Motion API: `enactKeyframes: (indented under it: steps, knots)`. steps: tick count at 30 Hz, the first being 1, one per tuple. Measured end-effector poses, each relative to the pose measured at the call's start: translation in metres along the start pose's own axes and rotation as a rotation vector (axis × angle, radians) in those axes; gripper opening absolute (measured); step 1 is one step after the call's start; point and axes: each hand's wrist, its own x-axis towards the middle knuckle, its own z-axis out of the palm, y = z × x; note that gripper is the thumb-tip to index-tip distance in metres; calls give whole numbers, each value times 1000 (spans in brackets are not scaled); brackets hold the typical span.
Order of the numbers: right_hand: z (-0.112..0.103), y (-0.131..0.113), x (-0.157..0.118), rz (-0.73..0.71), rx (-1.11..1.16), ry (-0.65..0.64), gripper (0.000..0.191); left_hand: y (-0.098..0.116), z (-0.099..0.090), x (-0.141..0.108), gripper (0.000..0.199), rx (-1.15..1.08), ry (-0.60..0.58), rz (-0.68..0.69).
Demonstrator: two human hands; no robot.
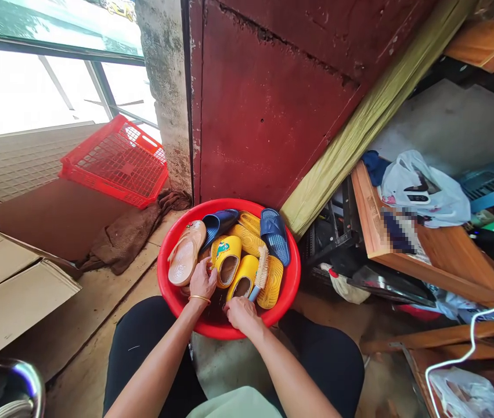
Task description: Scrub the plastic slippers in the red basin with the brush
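Between my knees stands a red basin [292,287] holding several sandals. My left hand [202,282], with a bangle at the wrist, has its fingers against the left edge of a yellow slipper [226,248] with a green figure. My right hand [241,313] is curled round the handle of a brush [262,268], its fingertips hidden near the opening of a second yellow slipper [249,267]. A beige sandal [186,255] lies at the basin's left, blue slippers [275,235] lie toward the back, and another yellow one [271,284] is at the right.
A red crate [120,162] and brown cloth [131,241] lie left of the basin, with cardboard [15,290] nearer. Behind rises a red door [264,110]. Wooden furniture [455,249] with plastic bags [425,186] stands at the right.
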Motion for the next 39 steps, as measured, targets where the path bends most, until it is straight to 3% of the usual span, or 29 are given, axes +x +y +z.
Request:
enactKeyframes:
  steps: [9, 14, 18, 20, 24, 28, 31, 35, 37, 39]
  knots:
    - [-3, 1, -3, -34, -265, -15, 21, 2, -1, -1, 40, 14, -18, 10]
    - [-10, 10, -17, -60, -271, 21, 21, 10, 1, -6, 60, 168, -113, 96]
    - [-25, 29, -31, -24, -236, 97, 21, 13, 2, -7, 51, 299, -173, 35]
    - [-35, 41, -34, 54, -223, 170, 25, 12, 0, -6, 45, 276, -126, 21]
    - [-49, 60, -27, 221, -177, 299, 30, 11, -10, -6, 35, 181, 23, 117]
    - [-51, 62, -14, 304, -110, 334, 34, 14, -17, -7, 31, 216, 155, 120]
    - [-48, 59, -6, 334, -68, 348, 43, 18, -18, -9, 33, 294, 179, 86]
    - [-44, 59, -1, 360, -17, 369, 53, 23, -12, -15, 32, 311, 110, 220]
    - [-44, 61, 0, 361, 11, 379, 60, 27, -2, -22, 33, 284, -34, 336]
    - [-42, 63, 1, 353, 31, 409, 67, 31, 13, -29, 40, 300, -268, 400]
